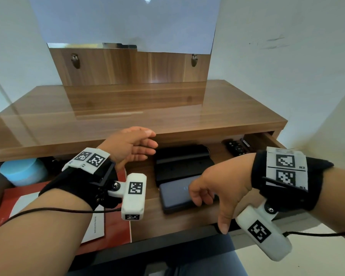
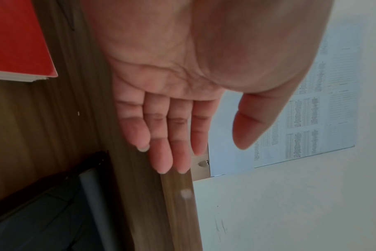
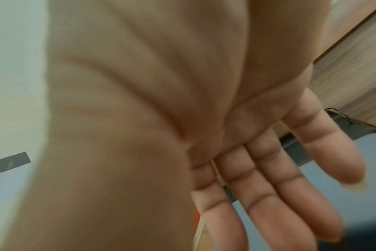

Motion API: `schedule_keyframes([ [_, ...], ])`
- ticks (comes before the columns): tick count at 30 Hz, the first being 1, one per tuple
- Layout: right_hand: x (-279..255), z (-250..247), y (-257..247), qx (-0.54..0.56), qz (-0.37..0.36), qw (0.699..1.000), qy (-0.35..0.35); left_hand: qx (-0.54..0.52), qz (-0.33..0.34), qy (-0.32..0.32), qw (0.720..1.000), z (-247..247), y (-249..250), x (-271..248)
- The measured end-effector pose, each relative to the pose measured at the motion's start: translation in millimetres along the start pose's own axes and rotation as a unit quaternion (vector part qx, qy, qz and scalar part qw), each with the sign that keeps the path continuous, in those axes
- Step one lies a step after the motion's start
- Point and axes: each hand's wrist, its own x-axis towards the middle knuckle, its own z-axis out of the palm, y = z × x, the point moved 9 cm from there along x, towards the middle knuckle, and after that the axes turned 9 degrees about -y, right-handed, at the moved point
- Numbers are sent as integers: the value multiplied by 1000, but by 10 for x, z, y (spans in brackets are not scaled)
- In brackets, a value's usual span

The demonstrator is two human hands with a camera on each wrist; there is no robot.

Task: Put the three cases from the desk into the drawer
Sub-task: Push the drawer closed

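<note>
In the open drawer (image 1: pixel 187 226) under the counter (image 1: pixel 127 108), a half-hidden blue tub (image 1: pixel 22 171) sits left, then the empty left hand (image 1: pixel 131 145) with straight fingers, black cases (image 1: pixel 183 162) partly covering one another, and the right hand (image 1: pixel 217 188), fingers loose, holding nothing.

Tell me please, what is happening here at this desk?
A person stands at a wooden desk with its drawer pulled open. Dark cases lie inside: a black case at the back and a dark grey case in front of it. The left hand is open and holds nothing. The right hand hangs over the grey case, also holding nothing. No case shows on the desk top.
</note>
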Motion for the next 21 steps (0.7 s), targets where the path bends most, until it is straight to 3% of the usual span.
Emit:
schedule_keyframes([
  [9,48,-109,-28,-99,33,994,11,10,14,-16,1000,16,65,56],
  [21,66,-545,146,-88,81,988,96,29,42,2,999,-187,323,0],
])
